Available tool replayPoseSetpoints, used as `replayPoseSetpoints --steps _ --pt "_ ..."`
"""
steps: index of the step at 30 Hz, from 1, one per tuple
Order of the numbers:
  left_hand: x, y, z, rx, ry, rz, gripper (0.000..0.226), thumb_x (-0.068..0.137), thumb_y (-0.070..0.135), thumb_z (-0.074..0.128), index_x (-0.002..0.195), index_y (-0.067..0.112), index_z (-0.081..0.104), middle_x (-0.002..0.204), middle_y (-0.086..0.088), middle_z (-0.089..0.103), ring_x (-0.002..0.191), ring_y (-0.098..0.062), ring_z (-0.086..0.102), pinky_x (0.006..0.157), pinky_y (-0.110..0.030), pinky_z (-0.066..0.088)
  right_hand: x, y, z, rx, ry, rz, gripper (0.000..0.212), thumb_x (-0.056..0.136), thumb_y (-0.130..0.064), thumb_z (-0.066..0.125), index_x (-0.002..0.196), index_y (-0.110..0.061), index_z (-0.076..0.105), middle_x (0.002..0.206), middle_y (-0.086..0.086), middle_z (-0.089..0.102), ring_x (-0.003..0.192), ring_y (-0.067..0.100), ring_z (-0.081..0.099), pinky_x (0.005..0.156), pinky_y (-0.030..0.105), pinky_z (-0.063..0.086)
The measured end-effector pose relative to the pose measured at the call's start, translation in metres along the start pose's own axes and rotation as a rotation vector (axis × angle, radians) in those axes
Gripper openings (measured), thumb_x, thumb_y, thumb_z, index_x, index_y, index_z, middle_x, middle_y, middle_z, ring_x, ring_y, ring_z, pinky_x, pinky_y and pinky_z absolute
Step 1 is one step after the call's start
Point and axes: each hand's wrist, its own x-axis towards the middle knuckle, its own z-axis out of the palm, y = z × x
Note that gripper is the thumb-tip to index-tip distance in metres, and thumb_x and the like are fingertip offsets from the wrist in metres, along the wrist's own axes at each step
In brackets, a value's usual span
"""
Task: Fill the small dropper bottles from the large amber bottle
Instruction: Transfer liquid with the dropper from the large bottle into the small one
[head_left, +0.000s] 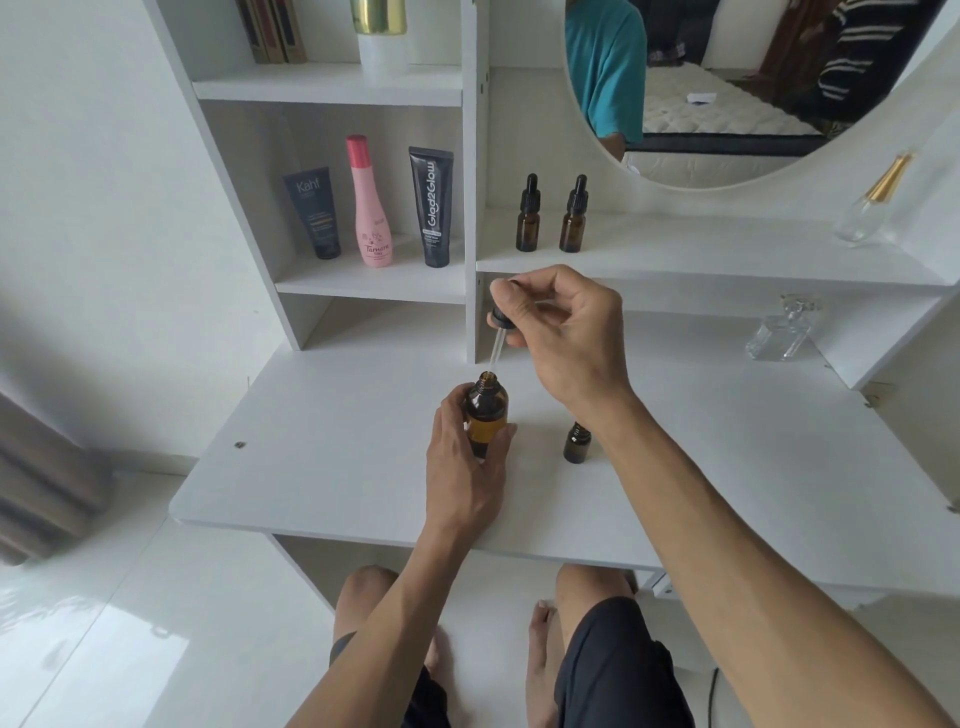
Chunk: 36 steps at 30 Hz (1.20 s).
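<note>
- Large amber bottle (486, 410) stands upright on the white bench (322, 467), cap off. Our left hand (467, 467) has its grip wrapped round the lower body, steadying it.
- Right hand (566, 332) has its grip pinched on the black dropper cap (500, 318); the glass pipette (496, 353) hangs down with its tip at the bottle mouth. We can't tell whether the tip is inside or just above it.
- One small dropper bottle (576, 442) sits open on the bench just right of the large one, partly behind our right wrist. Two capped dropper bottles (528, 214) wait on the shelf (727, 249) under the mirror.
- Handling, as we judge it: all glass, so stiff, smooth and breakable. The pipette is the weak part, so no side load against the neck.
- Small bottle looks light and tippy; hold it by the body while dispensing.
- Grip the dropper at the collar and squeeze only the rubber bulb.
- Liquid level isn't readable through the amber glass.
</note>
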Motion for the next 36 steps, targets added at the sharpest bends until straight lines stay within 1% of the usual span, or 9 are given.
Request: replayPoseSetpoints --steps 3,7,13,15,19,22,26,30,36 --pt "0.000 0.001 -0.001 0.009 -0.001 0.012 0.049 0.090 0.026 0.069 0.123 0.045 0.038 0.117 0.017 0.053 0.100 0.001 0.055 0.079 -0.009 0.044 -0.004 0.009 0.001 -0.073 -0.021 0.015 0.013 0.087 -0.021 0.077 0.089 -0.009 0.072 0.077 -0.004 0.074 0.071 0.005 0.072 0.066 0.028 0.061" --pt "0.000 0.001 -0.001 -0.001 -0.004 0.009 0.046 0.091 0.028 0.068 0.126 0.039 0.041 0.120 0.011 0.057 0.102 -0.004 0.058 0.081 -0.020 0.050 -0.012 0.023 0.003 -0.150 -0.069 0.031 0.011 0.086 -0.021 0.079 0.084 -0.012 0.073 0.074 -0.004 0.074 0.068 0.003 0.070 0.072 0.021 0.057" --pt "-0.001 0.003 -0.002 -0.013 -0.007 0.012 0.046 0.091 0.022 0.068 0.126 0.037 0.041 0.119 0.009 0.057 0.101 0.000 0.057 0.076 -0.011 0.047 -0.019 0.040 0.004 -0.240 -0.095 0.058 0.011 0.084 -0.028 0.080 0.083 -0.018 0.075 0.079 -0.006 0.075 0.076 0.010 0.071 0.083 0.033 0.059" --pt "-0.001 0.002 -0.002 -0.017 -0.007 0.013 0.047 0.091 0.021 0.068 0.129 0.030 0.043 0.119 0.008 0.057 0.100 -0.002 0.058 0.075 -0.009 0.046 -0.020 0.042 0.003 -0.254 -0.099 0.064 0.014 0.084 -0.028 0.081 0.085 -0.015 0.075 0.079 -0.006 0.075 0.076 0.009 0.070 0.082 0.032 0.059" --pt "-0.001 0.003 -0.002 -0.022 -0.007 -0.001 0.047 0.091 0.022 0.068 0.129 0.031 0.043 0.119 0.009 0.056 0.095 -0.014 0.061 0.073 -0.008 0.045 -0.020 0.044 0.004 -0.272 -0.106 0.069 0.015 0.084 -0.028 0.081 0.086 -0.014 0.075 0.081 -0.007 0.076 0.076 0.007 0.070 0.080 0.028 0.058" --pt "-0.001 0.002 -0.002 -0.031 -0.001 0.001 0.047 0.090 0.021 0.068 0.130 0.029 0.044 0.120 0.008 0.057 0.102 -0.010 0.060 0.076 -0.011 0.048 -0.021 0.044 0.003 -0.285 -0.119 0.070 0.016 0.084 -0.028 0.081 0.087 -0.013 0.075 0.082 -0.008 0.076 0.077 0.005 0.070 0.081 0.027 0.058" --pt "-0.001 0.002 -0.002 -0.031 -0.007 -0.013 0.047 0.090 0.023 0.068 0.130 0.031 0.044 0.120 0.008 0.057 0.096 -0.015 0.061 0.075 -0.011 0.047 -0.022 0.044 0.003 -0.295 -0.125 0.062 0.016 0.084 -0.029 0.080 0.088 -0.014 0.075 0.083 -0.008 0.075 0.078 0.004 0.070 0.082 0.026 0.058" --pt "-0.001 0.003 -0.002 -0.045 -0.004 -0.008 0.048 0.090 0.021 0.068 0.131 0.028 0.045 0.121 0.006 0.058 0.102 -0.008 0.059 0.076 -0.010 0.048 -0.022 0.045 0.003 -0.300 -0.125 0.067 0.017 0.084 -0.030 0.080 0.088 -0.014 0.075 0.083 -0.009 0.075 0.078 0.005 0.070 0.083 0.030 0.059" --pt "0.000 -0.001 -0.002 -0.033 -0.008 -0.004 0.047 0.091 0.025 0.068 0.130 0.031 0.044 0.119 0.008 0.057 0.095 -0.018 0.062 0.072 -0.011 0.046 -0.022 0.045 0.002 -0.297 -0.131 0.073 0.018 0.084 -0.030 0.080 0.089 -0.014 0.074 0.085 -0.006 0.076 0.080 0.008 0.071 0.084 0.038 0.059"
